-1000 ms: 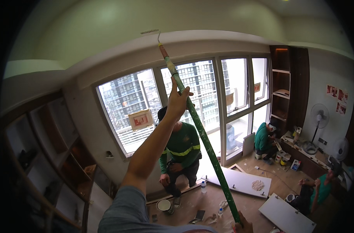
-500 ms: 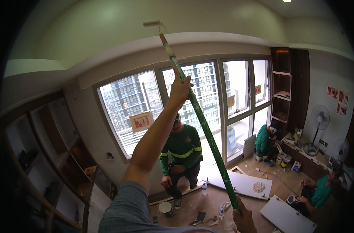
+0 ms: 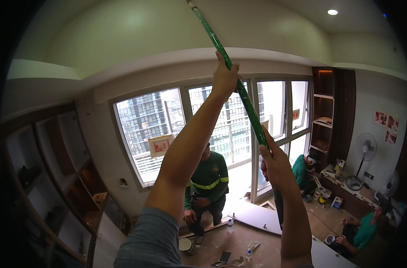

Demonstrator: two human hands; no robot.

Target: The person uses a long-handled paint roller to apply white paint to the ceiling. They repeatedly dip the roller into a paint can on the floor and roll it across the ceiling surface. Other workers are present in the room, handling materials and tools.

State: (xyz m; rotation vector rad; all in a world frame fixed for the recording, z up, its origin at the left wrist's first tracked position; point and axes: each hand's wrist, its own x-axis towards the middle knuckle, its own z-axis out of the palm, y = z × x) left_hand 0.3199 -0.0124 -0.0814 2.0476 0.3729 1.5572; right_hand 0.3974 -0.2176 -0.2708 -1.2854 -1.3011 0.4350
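Note:
A long green paint roller pole slants up toward the ceiling, its top end running out of the upper edge, so the roller head is out of sight. My left hand is wrapped round the upper part of the pole, the arm stretched out. Lower down, my right hand grips the same pole, with the fingers round its far side partly hidden. Behind my right hand the pole's lower end is mostly covered by my forearm. Above is the pale curved ceiling and wall surface.
A person in a green top stands before the windows. Two others are at the right, one crouching, one sitting. On the floor are a paint bucket, water bottles and white panels. Shelves line the left.
Both hands have risen, the right one far up the pole toward the left. The pole has shifted up and right, and its roller head has left the view.

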